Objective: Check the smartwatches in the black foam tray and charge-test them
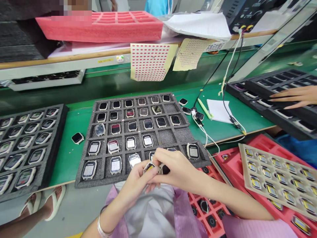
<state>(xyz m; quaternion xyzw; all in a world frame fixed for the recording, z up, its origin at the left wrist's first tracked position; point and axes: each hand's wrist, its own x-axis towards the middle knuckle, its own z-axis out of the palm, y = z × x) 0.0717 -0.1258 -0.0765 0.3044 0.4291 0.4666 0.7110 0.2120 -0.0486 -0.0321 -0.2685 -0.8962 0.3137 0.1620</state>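
Both hands meet over the front edge of a dark grey foam tray (81, 150) filled with square watches. My left hand (138, 177) is closed around a small watch piece (149, 167) with a yellow patch showing on it. The fingers of my right hand (173, 167) reach across to that piece and touch it. Under my right palm a dark-faced square watch (165, 169) shows, seemingly held by that hand; its edges are mostly covered. Several tray watches have lit white screens, such as the watch (192, 151) at the tray's right front corner.
Another watch tray (56, 138) stands at left, with a loose watch (77, 138) beside it. Cables (206, 135), a green pen (205, 108) and paper (219, 110) lie at right. A co-worker's hand (297, 96) rests on stacked trays. A beige tray (244, 158) sits on red foam.
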